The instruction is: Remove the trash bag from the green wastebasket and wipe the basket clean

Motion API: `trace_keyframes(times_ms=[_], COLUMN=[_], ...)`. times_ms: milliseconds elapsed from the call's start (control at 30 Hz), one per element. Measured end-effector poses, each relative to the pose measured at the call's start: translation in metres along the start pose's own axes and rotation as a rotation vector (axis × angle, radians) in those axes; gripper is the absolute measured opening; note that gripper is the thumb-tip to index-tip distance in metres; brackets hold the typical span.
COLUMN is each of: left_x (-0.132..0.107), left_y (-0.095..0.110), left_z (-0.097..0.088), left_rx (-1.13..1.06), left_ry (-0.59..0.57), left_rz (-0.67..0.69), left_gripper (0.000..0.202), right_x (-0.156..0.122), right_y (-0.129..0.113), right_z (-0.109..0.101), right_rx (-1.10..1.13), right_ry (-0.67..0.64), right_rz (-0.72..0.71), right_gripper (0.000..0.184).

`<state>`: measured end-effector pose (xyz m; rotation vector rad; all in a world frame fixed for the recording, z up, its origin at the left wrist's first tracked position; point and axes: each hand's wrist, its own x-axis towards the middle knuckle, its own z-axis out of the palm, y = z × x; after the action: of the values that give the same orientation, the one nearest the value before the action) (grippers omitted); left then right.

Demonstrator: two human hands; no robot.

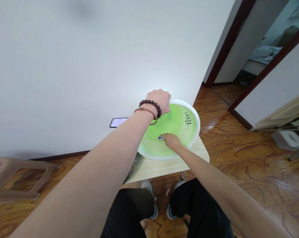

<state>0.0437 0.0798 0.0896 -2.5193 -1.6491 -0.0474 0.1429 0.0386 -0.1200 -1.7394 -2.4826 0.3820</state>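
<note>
A round green and white plastic basket (pixel 196 130) with a perforated wall rests on a small light wood-grain table (pixel 149 170). My left hand (pixel 160 98), with two bracelets on its wrist, is closed on the basket's far rim; its fingertips are hidden. Down inside the basket, my right hand (pixel 171 141) pinches a small greyish cloth (pixel 161 137) against or just over the green inner surface; I cannot tell which. Left of the basket lies a phone (pixel 117 122) with its screen lit. A dark grey item (pixel 136 164) is partly covered by my left forearm.
A white wall (pixel 90 66) stands right behind the table. A beige plastic stool (pixel 20 178) is on the wooden floor (pixel 229 158) at left. To the right are a doorway with a dark red frame (pixel 229 43) and a white bin-like container (pixel 288 140).
</note>
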Motion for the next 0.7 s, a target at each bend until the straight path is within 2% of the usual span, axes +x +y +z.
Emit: trace_keyframes(times_ms=[100,200,400,500,600,700], left_x=[-0.001,-0.001,-0.001,-0.001,0.000,0.000], left_y=[0.001,0.001,0.002,0.000,-0.001,-0.001], left_z=[0.000,-0.001,-0.002,-0.002,-0.002,-0.002], left_rx=[-0.017,-0.022,0.007,0.023,0.018,0.013], left_ry=[0.023,0.019,0.031,0.022,0.000,0.011], left_rz=[0.011,0.002,0.013,0.020,0.013,0.013], left_gripper=[0.034,0.034,0.034,0.034,0.034,0.033], right_x=[-0.003,-0.025,-0.091,-0.112,-0.103,-0.066], right_y=[-0.011,-0.020,-0.017,-0.009,0.000,0.008], right_z=[0.018,0.023,0.012,0.002,-0.011,-0.015], right_rx=[0.047,0.130,0.207,0.253,0.295,0.290], right_ry=[0.026,0.047,0.041,-0.003,0.033,0.159], right_rz=[-0.034,-0.147,-0.379,-0.481,-0.445,-0.287], right_gripper=[0.044,0.049,0.049,0.050,0.049,0.050])
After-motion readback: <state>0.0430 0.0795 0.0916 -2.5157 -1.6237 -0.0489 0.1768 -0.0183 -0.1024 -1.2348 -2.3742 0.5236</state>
